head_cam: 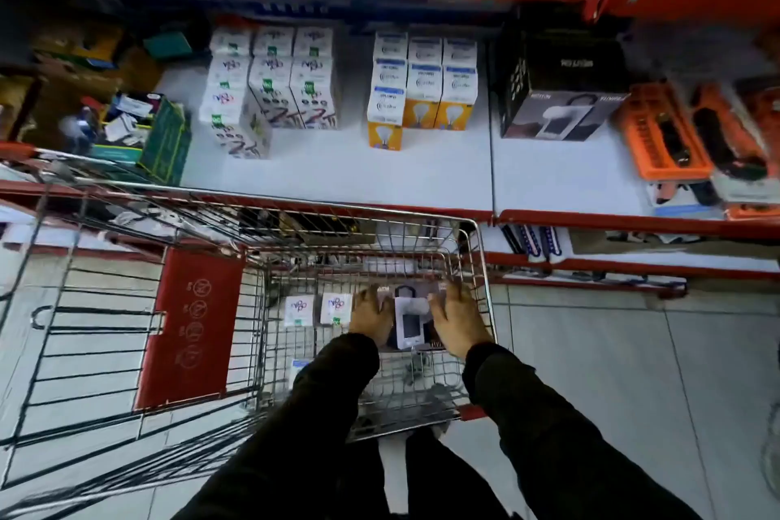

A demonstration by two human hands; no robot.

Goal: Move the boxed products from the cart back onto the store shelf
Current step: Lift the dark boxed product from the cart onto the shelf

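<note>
A: Store aisle, red-edged shelf [561, 177] w/ a pale deck, wire cart [475, 249] parked against its front edge. Where are the hands?

B: Both down in the cart basket. Left hand [373, 315] flat against the left side of a dark box [411, 319] w/ a white device printed on it, right hand [458, 321] on its right side. Fingers spread and curled over the far edge, so it's clamped between the palms, not pinched. Can't tell if it's off the cart floor yet.

A: So which step?

B: Pick-up, I'd say, box gripped but not carried. Sits toward the cart's right front corner. Two small white boxes [318, 308] stand just left of it, another pale one [299, 367] nearer the handle, partly behind the left sleeve.

A: Next move?

B: Prob. lift straight up to clear the wire rim, then forward over the shelf's front edge. A matching black box [561, 97] sits toward the shelf's back, right of centre; bare deck in front of it looks like the spot. Bulb boxes [422, 84] to its left, orange packs [662, 131] to its right, so keep it square between them.
</note>
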